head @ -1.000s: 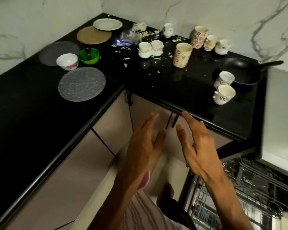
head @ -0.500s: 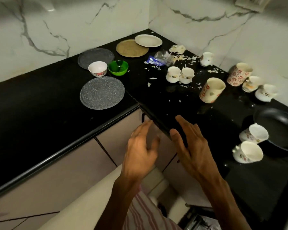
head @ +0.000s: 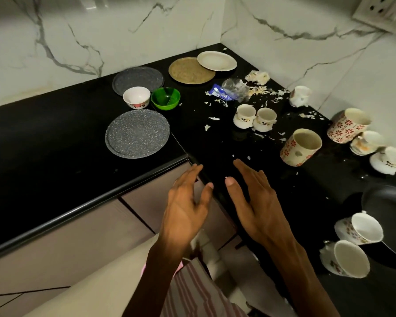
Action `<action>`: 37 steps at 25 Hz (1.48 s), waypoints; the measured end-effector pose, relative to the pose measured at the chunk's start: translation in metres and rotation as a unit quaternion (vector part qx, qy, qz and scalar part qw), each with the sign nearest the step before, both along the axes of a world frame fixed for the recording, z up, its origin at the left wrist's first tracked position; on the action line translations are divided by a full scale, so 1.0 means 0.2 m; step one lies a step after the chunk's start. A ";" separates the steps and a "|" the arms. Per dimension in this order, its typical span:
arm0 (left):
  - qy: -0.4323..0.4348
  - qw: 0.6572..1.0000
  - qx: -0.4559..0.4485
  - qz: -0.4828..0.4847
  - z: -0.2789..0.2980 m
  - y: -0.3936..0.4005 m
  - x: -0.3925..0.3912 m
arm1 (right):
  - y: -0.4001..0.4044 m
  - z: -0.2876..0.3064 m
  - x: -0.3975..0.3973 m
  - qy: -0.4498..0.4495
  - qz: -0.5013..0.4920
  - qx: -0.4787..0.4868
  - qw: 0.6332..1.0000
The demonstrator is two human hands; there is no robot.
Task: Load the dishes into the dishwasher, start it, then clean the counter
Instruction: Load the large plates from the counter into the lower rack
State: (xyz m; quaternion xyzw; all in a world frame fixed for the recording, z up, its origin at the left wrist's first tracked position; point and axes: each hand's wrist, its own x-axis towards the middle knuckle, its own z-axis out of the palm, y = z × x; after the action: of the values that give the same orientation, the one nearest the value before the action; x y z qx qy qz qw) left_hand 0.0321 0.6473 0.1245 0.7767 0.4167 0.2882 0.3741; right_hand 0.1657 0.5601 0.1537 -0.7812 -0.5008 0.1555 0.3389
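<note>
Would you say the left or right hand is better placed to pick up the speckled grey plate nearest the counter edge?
Left, probably: the left hand is open, empty and on the speckled grey plate's side.

Both forearms bare, no sleeves, no rings/watch on left hand (head: 188, 207) or right hand (head: 258, 202). Striped garment (head: 192, 291), pink/white, below.

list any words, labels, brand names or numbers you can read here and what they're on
No text can be read in this view.
Blue and clear wrapper: some pale print on the blue part, too small and blurred to read.
Two small white cups: dark marks on their sides, a motif rather than letters as far as can be told.
Flowered mugs and white bowl: floral pattern only, no words.
</note>
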 end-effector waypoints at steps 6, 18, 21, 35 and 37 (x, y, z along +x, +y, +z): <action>-0.004 1.000 -0.007 0.005 -0.05 0.30 0.15 | 0.29 -0.05 0.15 -0.006 0.014 -0.007 1.000; 0.039 0.997 -0.036 0.057 -0.23 1.17 0.12 | 1.30 -0.28 0.18 0.016 0.102 -0.057 0.993; 0.054 0.995 -0.063 0.063 -0.32 1.27 0.08 | 1.47 -0.38 0.16 0.023 0.130 -0.103 0.986; 0.161 0.985 -0.067 0.016 -0.52 1.28 0.01 | 1.68 -0.66 0.23 0.005 0.014 -0.176 0.984; 0.139 0.984 -0.103 -0.041 -0.49 1.21 0.07 | 1.55 -0.65 0.33 -0.001 -0.029 -0.176 0.984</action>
State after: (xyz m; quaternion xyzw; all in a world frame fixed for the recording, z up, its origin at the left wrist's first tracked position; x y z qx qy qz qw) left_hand 0.0464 0.8902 0.0265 0.7832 0.4600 0.1172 0.4015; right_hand 0.2317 0.8709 0.0228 -0.8432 -0.4428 0.2306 0.1997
